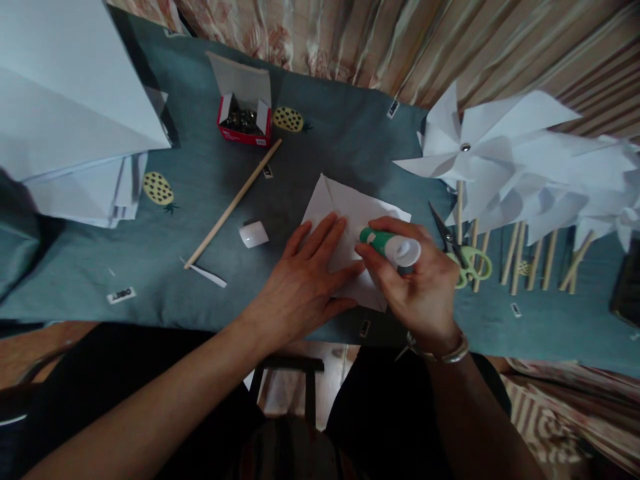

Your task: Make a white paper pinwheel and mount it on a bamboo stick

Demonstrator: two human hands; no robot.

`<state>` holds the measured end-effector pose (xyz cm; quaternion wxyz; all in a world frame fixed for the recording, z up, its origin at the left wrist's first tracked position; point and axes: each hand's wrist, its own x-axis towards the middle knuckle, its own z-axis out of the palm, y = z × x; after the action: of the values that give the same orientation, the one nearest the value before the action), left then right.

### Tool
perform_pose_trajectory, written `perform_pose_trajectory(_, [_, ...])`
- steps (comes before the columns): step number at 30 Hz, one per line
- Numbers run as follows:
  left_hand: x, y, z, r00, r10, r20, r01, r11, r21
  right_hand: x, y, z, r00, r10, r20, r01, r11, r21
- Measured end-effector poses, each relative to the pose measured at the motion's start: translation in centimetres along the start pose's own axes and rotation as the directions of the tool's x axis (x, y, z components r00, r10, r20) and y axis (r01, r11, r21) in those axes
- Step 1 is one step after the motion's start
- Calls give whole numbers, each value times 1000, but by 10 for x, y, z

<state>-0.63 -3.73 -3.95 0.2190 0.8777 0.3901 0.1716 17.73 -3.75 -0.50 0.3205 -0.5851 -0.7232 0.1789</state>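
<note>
A square of white paper (357,200) lies on the cloth-covered table, with fold lines running from its upper corner. My left hand (310,273) rests flat on its left part, fingers spread. In my right hand (420,287) is a green and white glue stick (383,241), tilted with its lower end toward the middle of the paper; the very tip is hidden by my fingers. To the left of my left hand lies a white cap (254,234). A thin wooden stick (233,205) slants across the cloth beyond it, with a narrow paper strip (209,275) at its lower end.
Several white paper pinwheels (505,157) on wooden sticks lie at the right, beside green-handled scissors (470,265). An open red box (245,127) of small metal pieces stands at the back. Stacked white paper (75,100) fills the left. A pleated curtain (350,40) borders the far edge.
</note>
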Motion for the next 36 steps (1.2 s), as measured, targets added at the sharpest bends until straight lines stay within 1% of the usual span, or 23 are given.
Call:
perform_pose_trajectory(2, [0, 0, 1, 1000, -8, 1, 8, 1000, -3, 1, -2, -1, 993, 38, -108, -33, 998, 48])
perform_pose_trajectory(4, [-1, -1, 1, 1000, -7, 5, 7, 1000, 2, 3, -1, -2, 967, 145, -210, -109, 979, 174])
perform_pose_trajectory(6, [-2, -1, 2, 1000, 2, 5, -2, 1000, 15, 6, 2, -3, 929, 273, -249, -171, 915, 365])
perform_pose_trajectory(7, [-2, -1, 2, 1000, 11, -4, -11, 1000, 25, 8, 5, -3, 913, 334, -236, -196, 864, 465])
perform_pose_trajectory(10, [-4, -3, -5, 995, 68, -73, -63, 996, 62, 10, 16, -4, 872, 472, -128, -262, 673, 692])
perform_pose_trajectory(12, [-6, -7, -15, 981, 105, -163, -91, 992, 93, 11, 22, -6, 856, 516, -17, -311, 540, 782])
perform_pose_trajectory(13, [-8, -11, -21, 971, 103, -216, -81, 991, 107, 11, 23, -6, 851, 523, 37, -327, 475, 817])
perform_pose_trajectory(15, [-13, -21, -35, 950, 32, -310, 10, 991, 132, 10, 23, -7, 845, 519, 129, -349, 352, 869])
perform_pose_trajectory(16, [-16, -27, -42, 941, -37, -337, 90, 986, 143, 9, 23, -8, 843, 512, 167, -358, 302, 883])
perform_pose_trajectory(18, [-24, -40, -53, 927, -168, -336, 235, 957, 172, 8, 21, -7, 840, 491, 230, -384, 239, 892])
perform_pose_trajectory(19, [-28, -46, -57, 922, -203, -329, 272, 945, 182, 6, 19, -6, 838, 478, 262, -403, 219, 889])
perform_pose_trajectory(21, [-35, -56, -60, 931, -228, -284, 282, 945, 165, 4, 17, -3, 829, 459, 320, -440, 183, 879])
perform_pose_trajectory(24, [-40, -61, -60, 931, -260, -256, 281, 959, 47, -1, 12, 0, 814, 441, 379, -474, 125, 871])
perform_pose_trajectory(25, [-40, -60, -60, 921, -287, -263, 292, 956, -20, -2, 10, 1, 811, 434, 393, -479, 108, 871])
perform_pose_trajectory(27, [-38, -53, -58, 885, -364, -290, 317, 928, -196, -3, 7, 2, 809, 415, 417, -487, 75, 870])
perform_pose_trajectory(29, [-35, -43, -57, 834, -467, -293, 329, 848, -415, -5, 3, 4, 810, 386, 442, -494, 41, 869])
perform_pose_trajectory(31, [-31, -33, -55, 784, -568, -248, 318, 712, -625, -6, 0, 6, 817, 349, 460, -495, 14, 869])
perform_pose_trajectory(32, [-29, -29, -54, 768, -604, -213, 307, 638, -706, -6, -3, 7, 821, 333, 463, -493, 4, 870])
perform_pose_trajectory(33, [-27, -26, -53, 759, -626, -179, 292, 573, -765, -7, -5, 8, 825, 321, 464, -489, -4, 872])
perform_pose_trajectory(34, [-26, -24, -51, 756, -636, -157, 277, 528, -803, -7, -7, 9, 829, 311, 464, -485, -11, 874])
perform_pose_trajectory(35, [-25, -22, -50, 758, -634, -152, 263, 511, -818, -7, -9, 10, 833, 302, 464, -482, -16, 876])
perform_pose_trajectory(36, [-24, -21, -48, 763, -624, -167, 247, 521, -817, -8, -11, 11, 836, 292, 464, -480, -20, 877])
